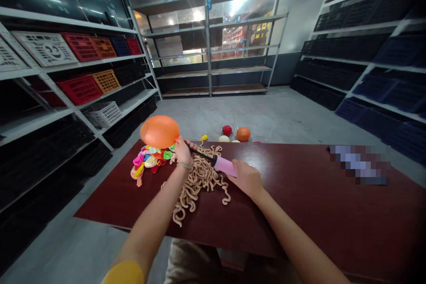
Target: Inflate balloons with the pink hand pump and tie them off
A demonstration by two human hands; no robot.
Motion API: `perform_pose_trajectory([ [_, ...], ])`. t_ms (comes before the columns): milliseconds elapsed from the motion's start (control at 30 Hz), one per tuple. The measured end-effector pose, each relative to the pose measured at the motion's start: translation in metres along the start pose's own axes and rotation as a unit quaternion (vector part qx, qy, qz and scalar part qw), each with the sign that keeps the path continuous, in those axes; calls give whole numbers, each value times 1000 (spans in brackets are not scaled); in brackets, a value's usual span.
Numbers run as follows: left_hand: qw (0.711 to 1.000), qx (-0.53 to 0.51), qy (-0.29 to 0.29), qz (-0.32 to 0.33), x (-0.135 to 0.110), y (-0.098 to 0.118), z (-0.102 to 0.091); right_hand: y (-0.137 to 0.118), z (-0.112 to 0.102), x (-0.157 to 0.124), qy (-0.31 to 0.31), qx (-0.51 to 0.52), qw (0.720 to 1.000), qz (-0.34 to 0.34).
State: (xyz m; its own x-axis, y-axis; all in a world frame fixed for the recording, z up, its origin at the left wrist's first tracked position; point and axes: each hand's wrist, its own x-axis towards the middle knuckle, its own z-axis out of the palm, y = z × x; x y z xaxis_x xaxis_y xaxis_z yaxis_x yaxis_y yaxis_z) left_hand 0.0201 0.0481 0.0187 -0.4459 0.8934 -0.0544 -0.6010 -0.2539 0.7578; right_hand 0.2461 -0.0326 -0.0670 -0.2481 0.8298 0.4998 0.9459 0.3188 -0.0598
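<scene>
An orange balloon (pixel 159 132), partly inflated, is held up over the far left part of the dark red tabletop (pixel 299 204); its neck is pinched in a narrow grip by the left hand (pixel 183 152), at the black nozzle of a pink hand pump (pixel 225 167); a beaded bracelet (pixel 184 166) is worn on that wrist, and a yellow sleeve (pixel 124 274) is seen on the upper arm; the pink barrel of the pump is closed around by the right hand (pixel 242 179), the fingers (pixel 233 172) being laid over its lower end, with the pump tilted across the table. Directly beneath the hands, a tangle of tan modelling balloons (pixel 199 182) is spread towards the near edge; a heap of uninflated multicoloured balloons (pixel 148 162) lies just left of it, near the far edge. Beyond that edge, a red balloon (pixel 226 130), an orange balloon (pixel 243 133), a cream balloon (pixel 224 138) and a small yellow balloon (pixel 204 137) rest on the concrete floor (pixel 199 111); a blurred object (pixel 359 164) lies at the right end of the tabletop; metal shelving (pixel 206 49) stands behind, and red, orange and white plastic crates (pixel 80 91) are shelved on the left.
</scene>
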Motion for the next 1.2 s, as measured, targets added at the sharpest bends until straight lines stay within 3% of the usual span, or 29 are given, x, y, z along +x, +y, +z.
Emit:
perform_pose_trajectory([
  [100, 999, 7, 25, 43, 26, 38, -5, -4, 2, 2, 1, 3, 1000, -2],
  [167, 997, 5, 41, 71, 29, 40, 1, -5, 3, 5, 8, -6, 1000, 9],
  [233, 996, -2, 40, 75, 17, 21, 11, -6, 4, 6, 17, -23, 999, 36],
  [333, 999, -6, -4, 39, -17, -28, 24, -3, 1, 6, 21, -45, 997, 66],
  [400, 1000, -6, -20, 16, -37, -54, 27, -1, -1, 5, 12, -51, 997, 54],
  [467, 1000, -1, -26, -3, -46, -64, 22, -1, -2, 3, 1, -52, 998, 32],
  [533, 1000, 8, -25, -9, -39, -55, 14, -2, -2, 1, -5, -47, 999, 15],
  [667, 1000, 18, -2, 19, 4, 0, 2, -8, 0, 1, 3, -21, 1000, 12],
  [767, 997, 27, 17, 70, 30, 35, 6, -12, 2, 4, 9, 3, 1000, 26],
  [833, 993, 27, 32, 107, 34, 38, 16, -13, 3, 5, 12, 15, 999, 42],
  [933, 993, 9, 20, 119, 16, 11, 34, -12, 4, 7, 29, 22, 996, 77],
  [1067, 996, 22, -59, 62, -26, -41, 46, -9, 2, 6, 50, 29, 993, 102],
  [1133, 996, 39, -76, 36, -35, -50, 42, -9, 1, 4, 40, 28, 994, 95],
  [1200, 996, 54, -68, 20, -28, -42, 34, -11, -1, 3, 19, 24, 996, 78],
])
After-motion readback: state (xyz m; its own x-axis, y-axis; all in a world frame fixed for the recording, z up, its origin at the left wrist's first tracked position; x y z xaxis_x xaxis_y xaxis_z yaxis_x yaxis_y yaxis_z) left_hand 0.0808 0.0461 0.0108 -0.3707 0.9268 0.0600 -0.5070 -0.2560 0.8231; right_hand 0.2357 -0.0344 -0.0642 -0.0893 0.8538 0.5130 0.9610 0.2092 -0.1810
